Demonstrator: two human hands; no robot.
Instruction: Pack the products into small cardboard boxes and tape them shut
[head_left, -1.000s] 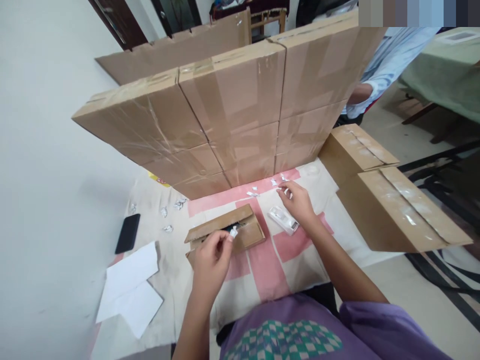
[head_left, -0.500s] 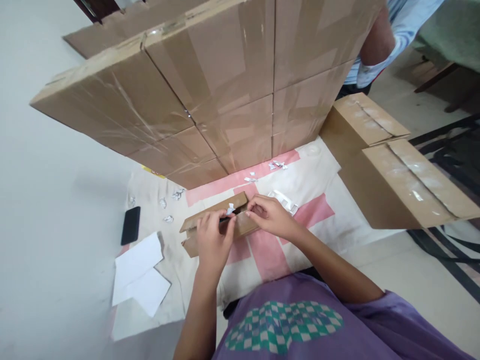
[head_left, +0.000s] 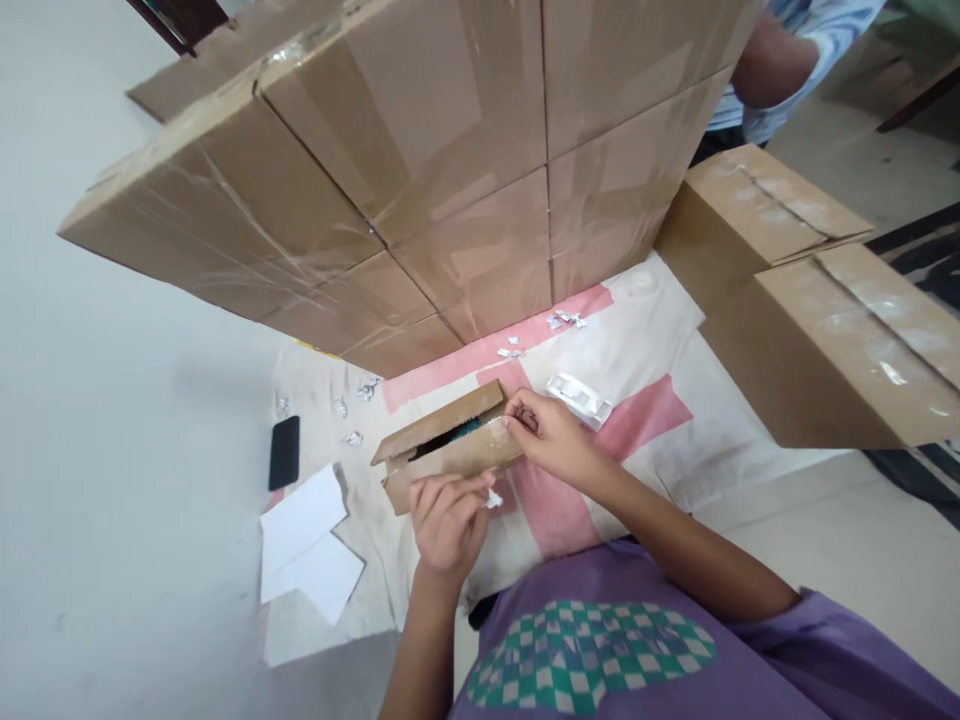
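A long, narrow cardboard box (head_left: pixel 446 462) lies in front of me, its top flaps apart. Through the slot something dark and teal shows, too little to identify. My left hand (head_left: pixel 450 520) is closed at the box's near side, with a small crumpled white scrap (head_left: pixel 493 498) at its fingertips. At the right end of the box, my right hand (head_left: pixel 551 435) is closed in a pinch by the flap edge. Whatever lies between those fingertips is hidden. Just beyond that hand rests a white plastic tray with cut-outs (head_left: pixel 579 398).
A tall wall of taped cartons (head_left: pixel 465 180) stands at the back. Two larger cartons (head_left: pixel 847 330) are on the right, with a person's arm (head_left: pixel 780 65) behind. A black phone (head_left: pixel 284 453), white paper sheets (head_left: pixel 307 540) and several crumpled scraps (head_left: pixel 352 438) lie on the cloth.
My left hand has drawn back from the box slot towards me, bringing the white scrap to the near side. The right hand stays at the box's right end. The view has shifted slightly.
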